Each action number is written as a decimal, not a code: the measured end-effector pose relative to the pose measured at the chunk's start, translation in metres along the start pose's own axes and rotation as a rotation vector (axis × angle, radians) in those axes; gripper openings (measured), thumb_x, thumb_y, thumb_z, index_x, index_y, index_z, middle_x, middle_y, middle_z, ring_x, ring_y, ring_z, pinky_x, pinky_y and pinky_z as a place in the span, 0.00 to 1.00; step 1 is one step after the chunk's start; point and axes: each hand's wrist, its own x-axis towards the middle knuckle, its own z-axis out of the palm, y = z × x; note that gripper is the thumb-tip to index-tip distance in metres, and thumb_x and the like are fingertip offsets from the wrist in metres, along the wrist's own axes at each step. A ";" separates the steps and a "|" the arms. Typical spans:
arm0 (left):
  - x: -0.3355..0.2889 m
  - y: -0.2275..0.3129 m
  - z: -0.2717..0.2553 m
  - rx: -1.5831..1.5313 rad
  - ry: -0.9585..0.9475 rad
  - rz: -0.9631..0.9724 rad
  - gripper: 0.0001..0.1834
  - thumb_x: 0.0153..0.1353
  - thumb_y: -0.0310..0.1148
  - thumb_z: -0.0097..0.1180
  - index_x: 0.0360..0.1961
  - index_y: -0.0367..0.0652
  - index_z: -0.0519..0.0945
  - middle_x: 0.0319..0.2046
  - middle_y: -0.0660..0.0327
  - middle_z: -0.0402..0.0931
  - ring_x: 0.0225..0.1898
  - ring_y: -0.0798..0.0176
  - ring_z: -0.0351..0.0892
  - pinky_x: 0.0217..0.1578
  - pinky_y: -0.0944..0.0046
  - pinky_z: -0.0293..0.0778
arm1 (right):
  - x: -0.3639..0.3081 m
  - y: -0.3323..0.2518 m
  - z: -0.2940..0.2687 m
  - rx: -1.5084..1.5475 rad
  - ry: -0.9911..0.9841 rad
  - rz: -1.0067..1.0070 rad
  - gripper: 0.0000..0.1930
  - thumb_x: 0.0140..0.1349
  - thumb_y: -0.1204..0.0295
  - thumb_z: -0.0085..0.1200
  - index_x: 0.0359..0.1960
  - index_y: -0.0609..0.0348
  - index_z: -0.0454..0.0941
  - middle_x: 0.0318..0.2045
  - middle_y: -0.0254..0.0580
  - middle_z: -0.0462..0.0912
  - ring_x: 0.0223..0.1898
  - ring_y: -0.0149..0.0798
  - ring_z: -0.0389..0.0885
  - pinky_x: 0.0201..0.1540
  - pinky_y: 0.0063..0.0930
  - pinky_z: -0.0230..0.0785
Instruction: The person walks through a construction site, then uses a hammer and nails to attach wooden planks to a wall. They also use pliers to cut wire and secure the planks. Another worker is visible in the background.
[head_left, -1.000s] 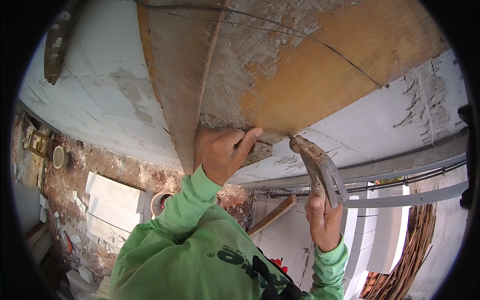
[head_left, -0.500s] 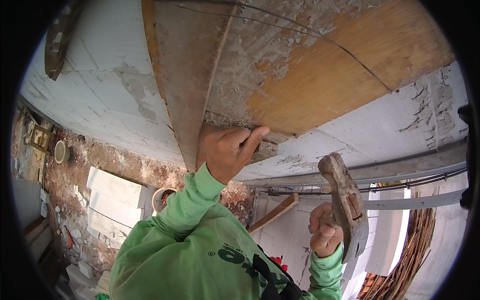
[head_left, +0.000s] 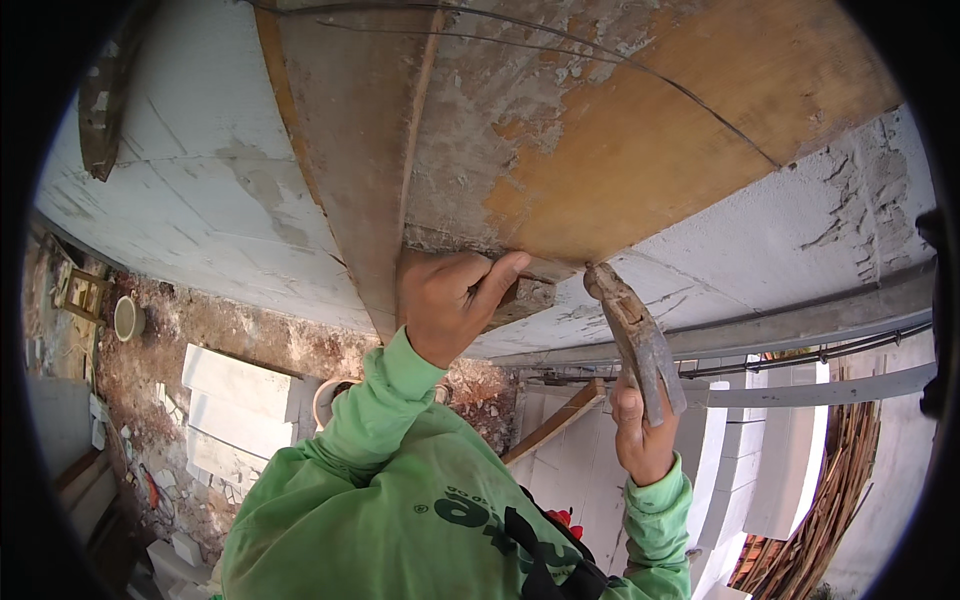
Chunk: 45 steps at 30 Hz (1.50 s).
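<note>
My left hand (head_left: 450,300) is closed around a short wooden block (head_left: 530,297), which it presses against the lower edge of a mortar-stained plywood panel (head_left: 660,140). In my right hand (head_left: 643,430) is a worn claw hammer (head_left: 637,335), its handle mostly hidden behind the head. The hammer's striking face is at the panel's lower edge, just right of the block. Whether it touches a nail there is too small to tell. A long upright board (head_left: 350,110) runs beside my left hand.
Pale block wall (head_left: 210,200) lies to the left. A dark wire (head_left: 690,95) crosses the panel. Below are stacked white blocks (head_left: 240,400), a bucket (head_left: 129,318), a slanted timber (head_left: 555,420) and a metal bar (head_left: 830,392). Bundled thin sticks (head_left: 825,500) lie at lower right.
My right hand has swung the hammer up and left, bringing its head to the panel's lower edge. My left hand keeps its grip on the wooden block; the view has shifted slightly.
</note>
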 end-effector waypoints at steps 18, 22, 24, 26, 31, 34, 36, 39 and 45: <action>-0.165 -0.151 -0.001 0.557 -0.393 -0.618 0.24 0.55 0.52 0.66 0.33 0.39 0.79 0.21 0.52 0.81 0.24 0.45 0.81 0.27 0.50 0.76 | -0.135 0.044 0.099 0.691 0.195 0.620 0.24 0.72 0.47 0.42 0.35 0.58 0.68 0.18 0.27 0.62 0.16 0.21 0.57 0.17 0.19 0.47; -0.159 -0.160 0.010 0.662 -0.319 -0.430 0.23 0.55 0.53 0.65 0.28 0.41 0.80 0.19 0.53 0.80 0.22 0.46 0.81 0.24 0.50 0.75 | -0.159 0.056 0.104 0.522 0.171 0.699 0.20 0.73 0.56 0.45 0.31 0.61 0.73 0.16 0.31 0.69 0.16 0.27 0.66 0.20 0.25 0.56; -0.155 -0.160 0.009 0.708 -0.272 -0.285 0.21 0.55 0.51 0.66 0.25 0.43 0.80 0.18 0.53 0.79 0.20 0.47 0.80 0.21 0.53 0.73 | -0.169 0.060 0.104 0.465 0.125 0.731 0.17 0.71 0.60 0.47 0.35 0.62 0.77 0.16 0.38 0.73 0.16 0.33 0.74 0.22 0.31 0.63; -0.152 -0.154 0.004 0.684 -0.264 -0.235 0.20 0.54 0.50 0.67 0.24 0.43 0.80 0.17 0.54 0.78 0.19 0.50 0.79 0.19 0.55 0.72 | -0.177 0.064 0.108 0.433 0.126 0.754 0.16 0.71 0.61 0.47 0.35 0.62 0.77 0.16 0.39 0.73 0.16 0.35 0.74 0.22 0.32 0.63; -0.137 -0.118 -0.016 0.600 -0.144 -0.190 0.15 0.50 0.37 0.71 0.21 0.41 0.76 0.12 0.61 0.69 0.12 0.58 0.66 0.16 0.59 0.63 | -0.193 0.076 0.121 0.444 0.182 0.724 0.15 0.71 0.62 0.47 0.34 0.62 0.77 0.15 0.41 0.73 0.17 0.40 0.75 0.24 0.35 0.64; -0.118 -0.095 -0.026 0.538 -0.093 -0.129 0.17 0.51 0.33 0.70 0.20 0.39 0.72 0.14 0.61 0.67 0.14 0.61 0.61 0.17 0.61 0.59 | -0.195 0.081 0.124 0.485 0.171 0.739 0.15 0.71 0.61 0.47 0.34 0.61 0.77 0.15 0.41 0.73 0.17 0.42 0.75 0.24 0.35 0.65; -0.104 -0.079 -0.031 0.485 -0.073 -0.086 0.17 0.53 0.32 0.68 0.20 0.38 0.70 0.17 0.59 0.64 0.17 0.59 0.61 0.19 0.60 0.59 | -0.193 0.084 0.122 0.472 0.199 0.718 0.14 0.70 0.62 0.49 0.34 0.61 0.77 0.15 0.41 0.72 0.16 0.40 0.74 0.23 0.33 0.64; -0.084 -0.057 -0.038 0.491 0.019 0.135 0.23 0.60 0.45 0.63 0.26 0.34 0.73 0.24 0.54 0.66 0.26 0.56 0.67 0.26 0.59 0.62 | -0.187 0.087 0.117 0.444 0.268 0.592 0.13 0.67 0.62 0.54 0.34 0.61 0.77 0.14 0.40 0.71 0.16 0.39 0.72 0.23 0.32 0.63; -0.071 -0.025 -0.040 -0.336 0.242 -0.168 0.27 0.68 0.57 0.48 0.44 0.39 0.74 0.34 0.57 0.73 0.38 0.51 0.79 0.47 0.53 0.77 | -0.181 0.092 0.119 0.437 0.263 0.537 0.14 0.63 0.63 0.60 0.36 0.63 0.78 0.14 0.41 0.70 0.15 0.38 0.69 0.22 0.32 0.62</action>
